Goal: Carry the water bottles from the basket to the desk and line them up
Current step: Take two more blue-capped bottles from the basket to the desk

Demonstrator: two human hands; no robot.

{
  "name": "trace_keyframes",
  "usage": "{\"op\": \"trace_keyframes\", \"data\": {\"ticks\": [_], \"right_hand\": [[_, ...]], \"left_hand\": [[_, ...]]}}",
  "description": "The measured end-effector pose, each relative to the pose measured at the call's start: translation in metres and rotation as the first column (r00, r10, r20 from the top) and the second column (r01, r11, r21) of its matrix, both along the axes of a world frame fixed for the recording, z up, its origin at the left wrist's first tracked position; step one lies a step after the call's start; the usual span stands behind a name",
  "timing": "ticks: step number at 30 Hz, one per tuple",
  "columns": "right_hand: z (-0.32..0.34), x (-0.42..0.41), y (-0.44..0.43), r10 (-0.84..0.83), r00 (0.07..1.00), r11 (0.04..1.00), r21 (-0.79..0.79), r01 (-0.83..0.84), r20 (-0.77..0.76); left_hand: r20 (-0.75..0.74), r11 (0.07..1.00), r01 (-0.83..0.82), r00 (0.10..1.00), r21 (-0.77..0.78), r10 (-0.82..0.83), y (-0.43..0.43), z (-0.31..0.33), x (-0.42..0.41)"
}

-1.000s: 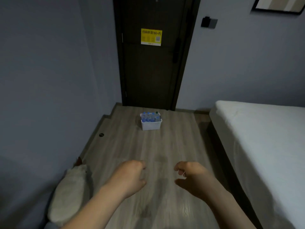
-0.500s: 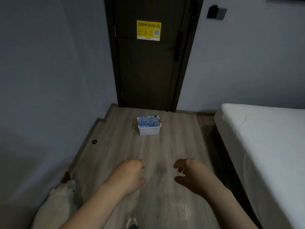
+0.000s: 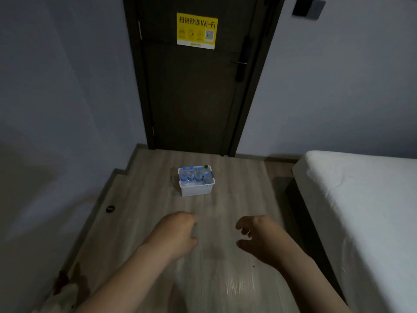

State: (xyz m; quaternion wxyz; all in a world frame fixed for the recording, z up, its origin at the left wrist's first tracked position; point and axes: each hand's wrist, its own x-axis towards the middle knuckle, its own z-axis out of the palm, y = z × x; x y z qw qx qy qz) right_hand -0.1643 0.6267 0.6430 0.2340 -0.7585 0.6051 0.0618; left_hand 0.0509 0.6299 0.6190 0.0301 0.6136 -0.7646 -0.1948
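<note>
Head view: white basket [image 3: 196, 189] of water bottles [image 3: 191, 175] on floor [image 3: 144, 199] at 12 o'clock, before dark door [image 3: 191, 91]. Left hand [image 3: 174, 234] and right hand [image 3: 261, 239] empty, fingers loosely curled, well short of basket. Bed [image 3: 361, 199] at 3 o'clock.

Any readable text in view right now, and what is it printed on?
"扫码秒连Wi-Fi": top line of the yellow sign on the dark door.
Icons, QR code and small print below that line on the sign: too small to read.
Labels on the water bottles in the white basket: too small and blurred to read.
</note>
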Motion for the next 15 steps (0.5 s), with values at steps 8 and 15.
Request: {"op": "trace_keyframes", "data": {"ticks": [8,15], "right_hand": [[-0.029,-0.018,-0.128,0.026,1.0,1.0,-0.005,-0.026,-0.011],[-0.036,-0.046,-0.254,0.044,0.999,0.999,-0.032,-0.044,0.014]], "left_hand": [[0.037,0.999,-0.033,0.999,0.029,0.032,-0.121,-0.017,-0.012],[0.018,0.991,-0.125,0.992,0.043,0.124,-0.22,-0.018,-0.035]]}}
